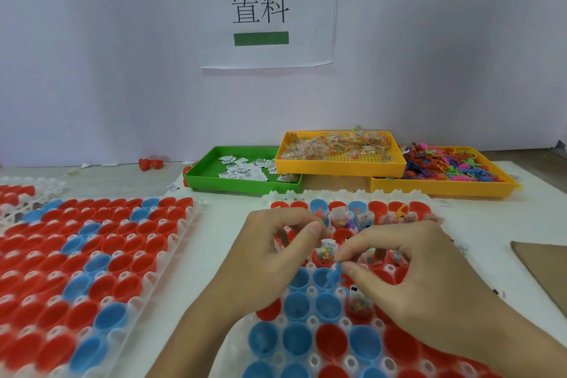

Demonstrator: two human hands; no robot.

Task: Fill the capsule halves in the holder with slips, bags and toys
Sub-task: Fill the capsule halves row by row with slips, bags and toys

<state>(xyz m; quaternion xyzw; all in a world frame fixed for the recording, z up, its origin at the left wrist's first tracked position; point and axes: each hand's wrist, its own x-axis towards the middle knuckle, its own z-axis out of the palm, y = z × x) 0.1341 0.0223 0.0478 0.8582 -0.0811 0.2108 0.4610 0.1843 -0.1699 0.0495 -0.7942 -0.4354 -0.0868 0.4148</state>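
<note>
The right hand [408, 273] is pinching a blue toy [335, 274] between curled fingers over the holder [313, 321], apparently lowering it into a blue half [325, 278]. The left hand [273, 252], fingers curled, is seemingly nipping a slip [322, 218], probably readying it for another half.
</note>
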